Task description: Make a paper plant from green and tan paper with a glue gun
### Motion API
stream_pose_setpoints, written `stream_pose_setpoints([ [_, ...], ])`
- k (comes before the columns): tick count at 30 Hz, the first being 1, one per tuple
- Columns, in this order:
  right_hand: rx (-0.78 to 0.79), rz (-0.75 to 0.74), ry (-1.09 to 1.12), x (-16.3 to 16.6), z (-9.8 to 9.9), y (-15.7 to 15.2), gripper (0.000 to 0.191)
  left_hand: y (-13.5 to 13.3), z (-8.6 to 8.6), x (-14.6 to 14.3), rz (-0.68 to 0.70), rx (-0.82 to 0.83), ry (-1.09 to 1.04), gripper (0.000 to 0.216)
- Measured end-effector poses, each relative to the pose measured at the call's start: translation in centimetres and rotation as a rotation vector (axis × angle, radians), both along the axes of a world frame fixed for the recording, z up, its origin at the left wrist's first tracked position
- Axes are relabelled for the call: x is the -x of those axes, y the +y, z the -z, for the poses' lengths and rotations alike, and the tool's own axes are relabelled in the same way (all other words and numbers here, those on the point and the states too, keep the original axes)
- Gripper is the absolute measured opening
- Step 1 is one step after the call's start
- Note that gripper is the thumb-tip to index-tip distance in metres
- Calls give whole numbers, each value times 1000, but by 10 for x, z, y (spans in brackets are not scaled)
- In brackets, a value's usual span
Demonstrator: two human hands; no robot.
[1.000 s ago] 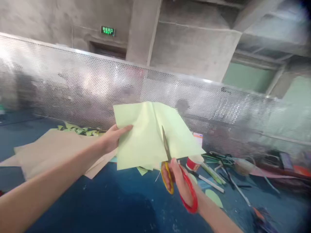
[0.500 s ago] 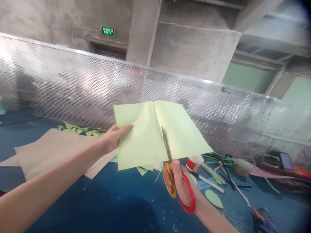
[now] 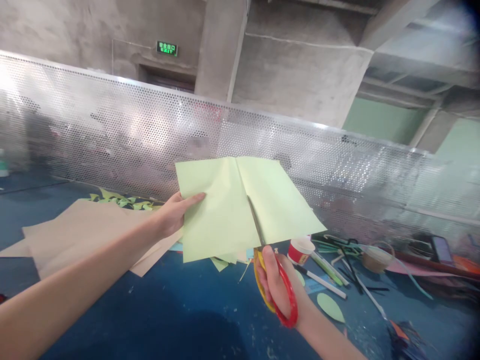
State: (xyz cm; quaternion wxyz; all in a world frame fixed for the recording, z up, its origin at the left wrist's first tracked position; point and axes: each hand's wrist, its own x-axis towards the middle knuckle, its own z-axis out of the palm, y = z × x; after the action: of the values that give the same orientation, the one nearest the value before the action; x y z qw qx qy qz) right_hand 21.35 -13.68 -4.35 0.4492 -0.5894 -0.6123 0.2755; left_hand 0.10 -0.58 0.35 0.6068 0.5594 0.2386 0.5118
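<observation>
Pale green sheet [image 3: 217, 215] hangs raised over the table [image 3: 168, 310], between my hands. I pinch its left side with left hand [image 3: 174, 215]; right hand [image 3: 276, 280] grasps scissors [image 3: 291, 290], blades pointing away, roughly along the crease.

Pale green paper [image 3: 215, 215], part-cut, red-yellow scissors [image 3: 292, 296]

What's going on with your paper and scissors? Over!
Left hand holding green paper by its side. Right hand gripping scissors, one blade over the paper. Cup near right hand, not blocking the visible blade.
</observation>
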Motion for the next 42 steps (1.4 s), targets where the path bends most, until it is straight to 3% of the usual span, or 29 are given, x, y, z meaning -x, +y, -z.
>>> stream_pose_setpoints([
  [4, 39, 15, 70, 1, 3, 1, 55, -1, 0, -1, -9, 1, -9, 34],
  [10, 64, -128, 152, -4, 2, 4, 56, 1, 3, -2, 15, 1, 3, 32],
  [15, 86, -154, 161, -11, 3, 8, 57, 3, 7, -1, 70, 15, 66, 36],
  [27, 207, -183, 255, -9, -11, 4, 54, 5, 8, 6, 218, 59, 190, 36],
  [32, 86, -136, 85, -4, -14, -1, 55, 15, 10, 26, 415, 133, 185, 47],
  [37, 47, -164, -88, -10, -12, -1, 54, 28, -1, 39, 286, 126, -8, 67],
  [42, 72, -260, -181, -18, -19, -5, 55, 36, -22, 43, 334, -42, 167, 64],
])
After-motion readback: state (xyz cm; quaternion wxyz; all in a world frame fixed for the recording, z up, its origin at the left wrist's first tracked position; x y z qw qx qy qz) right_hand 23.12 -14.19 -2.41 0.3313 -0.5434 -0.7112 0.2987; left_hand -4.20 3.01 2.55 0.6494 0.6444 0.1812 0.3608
